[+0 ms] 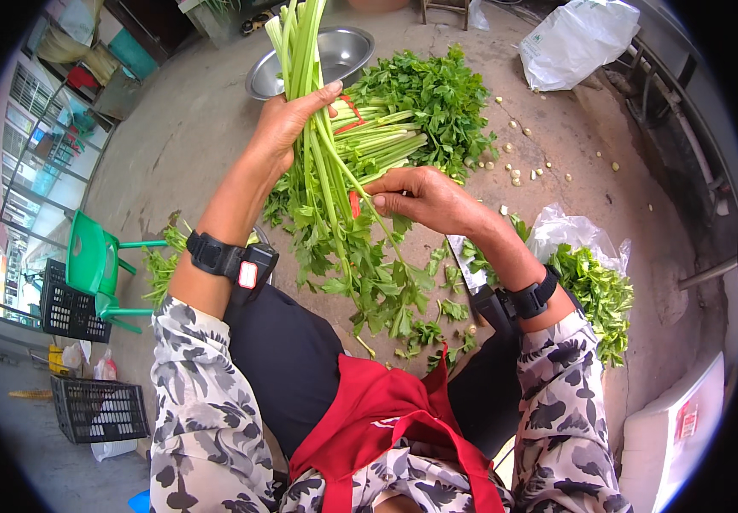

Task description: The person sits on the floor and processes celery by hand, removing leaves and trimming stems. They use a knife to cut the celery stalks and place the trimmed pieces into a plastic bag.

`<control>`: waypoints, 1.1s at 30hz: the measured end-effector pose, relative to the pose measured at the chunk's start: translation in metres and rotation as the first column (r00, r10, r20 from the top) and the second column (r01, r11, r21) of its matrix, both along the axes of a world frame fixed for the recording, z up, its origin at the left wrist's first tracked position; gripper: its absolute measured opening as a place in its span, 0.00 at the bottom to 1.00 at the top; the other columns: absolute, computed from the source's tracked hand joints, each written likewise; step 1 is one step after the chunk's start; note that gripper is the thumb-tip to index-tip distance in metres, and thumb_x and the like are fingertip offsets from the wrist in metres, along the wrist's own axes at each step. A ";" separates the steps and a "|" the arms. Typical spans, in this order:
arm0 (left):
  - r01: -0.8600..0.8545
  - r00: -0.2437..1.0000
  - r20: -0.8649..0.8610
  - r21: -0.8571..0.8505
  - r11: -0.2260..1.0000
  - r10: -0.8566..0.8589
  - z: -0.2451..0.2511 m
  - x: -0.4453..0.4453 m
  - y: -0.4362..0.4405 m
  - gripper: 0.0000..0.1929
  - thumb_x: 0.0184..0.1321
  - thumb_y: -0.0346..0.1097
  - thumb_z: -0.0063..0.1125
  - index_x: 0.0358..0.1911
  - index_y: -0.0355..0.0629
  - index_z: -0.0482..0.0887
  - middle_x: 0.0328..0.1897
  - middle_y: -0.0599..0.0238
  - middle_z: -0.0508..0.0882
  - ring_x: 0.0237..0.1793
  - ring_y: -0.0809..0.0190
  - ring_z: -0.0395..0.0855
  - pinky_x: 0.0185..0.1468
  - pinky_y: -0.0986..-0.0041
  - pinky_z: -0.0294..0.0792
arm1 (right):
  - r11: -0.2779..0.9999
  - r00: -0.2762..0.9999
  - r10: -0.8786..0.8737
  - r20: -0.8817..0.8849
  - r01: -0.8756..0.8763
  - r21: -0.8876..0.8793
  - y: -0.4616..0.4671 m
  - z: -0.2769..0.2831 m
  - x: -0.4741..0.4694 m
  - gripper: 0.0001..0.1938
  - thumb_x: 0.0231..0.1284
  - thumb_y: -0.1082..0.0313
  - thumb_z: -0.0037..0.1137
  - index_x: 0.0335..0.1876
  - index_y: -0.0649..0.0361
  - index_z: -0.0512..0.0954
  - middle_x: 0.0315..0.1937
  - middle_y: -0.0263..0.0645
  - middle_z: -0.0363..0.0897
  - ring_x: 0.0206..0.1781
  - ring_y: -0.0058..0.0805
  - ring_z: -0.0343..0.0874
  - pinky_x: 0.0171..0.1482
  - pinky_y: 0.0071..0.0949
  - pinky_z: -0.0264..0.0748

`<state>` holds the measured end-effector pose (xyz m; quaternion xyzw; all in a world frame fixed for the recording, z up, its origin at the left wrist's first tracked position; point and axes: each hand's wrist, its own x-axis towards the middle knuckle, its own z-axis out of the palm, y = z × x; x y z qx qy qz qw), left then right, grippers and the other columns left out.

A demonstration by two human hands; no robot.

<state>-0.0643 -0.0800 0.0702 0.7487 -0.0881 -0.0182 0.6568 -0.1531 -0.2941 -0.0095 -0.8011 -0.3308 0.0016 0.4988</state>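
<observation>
My left hand (292, 122) is closed around a bunch of celery (325, 173), whose cut stalk ends point up and whose leaves hang down over the ground. To the right of the bunch, my right hand (423, 199) pinches one thin celery stalk between thumb and fingertips. A piece of red tape (355, 204) shows beside those fingertips. Behind both hands lies a pile of celery (442, 96), part of it bound with red tape. A steel basin (346, 54) stands behind the held stalks. The knife blade (468, 266) is partly hidden under my right forearm.
Loose leaves (454, 310) and cut root ends (515, 174) are scattered on the concrete floor. A clear plastic bag (571, 234) with greens lies at the right, a white bag (577, 45) farther back. At the left are a green chair (90, 253) and black crates (101, 410).
</observation>
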 end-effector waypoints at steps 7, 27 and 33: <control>-0.059 0.993 -0.107 -0.103 0.993 0.048 -0.044 0.008 0.014 0.19 0.53 0.42 0.76 0.40 0.37 0.83 0.32 0.62 0.85 0.32 0.66 0.84 0.37 0.73 0.78 | 0.954 0.960 -0.165 0.227 0.214 -0.209 -0.003 -0.021 0.000 0.07 0.63 0.68 0.48 0.38 0.62 0.76 0.28 0.53 0.79 0.36 0.56 0.79 0.39 0.51 0.73; -0.421 0.907 -0.125 -0.286 0.861 0.402 -0.068 0.033 0.097 0.17 0.54 0.43 0.77 0.37 0.39 0.85 0.31 0.62 0.86 0.29 0.66 0.83 0.33 0.72 0.77 | 0.987 0.986 0.017 -0.169 -0.044 -0.154 0.014 -0.037 -0.005 0.15 0.75 0.60 0.44 0.45 0.62 0.80 0.27 0.35 0.78 0.33 0.23 0.74 0.38 0.29 0.71; -0.400 0.916 -0.099 -0.288 0.870 0.388 -0.074 0.031 0.101 0.18 0.54 0.44 0.77 0.37 0.39 0.84 0.31 0.60 0.87 0.27 0.64 0.84 0.29 0.72 0.75 | 0.883 0.858 -0.452 -0.244 0.469 0.013 0.007 -0.057 0.027 0.13 0.64 0.63 0.46 0.36 0.63 0.80 0.26 0.41 0.79 0.29 0.30 0.76 0.34 0.33 0.70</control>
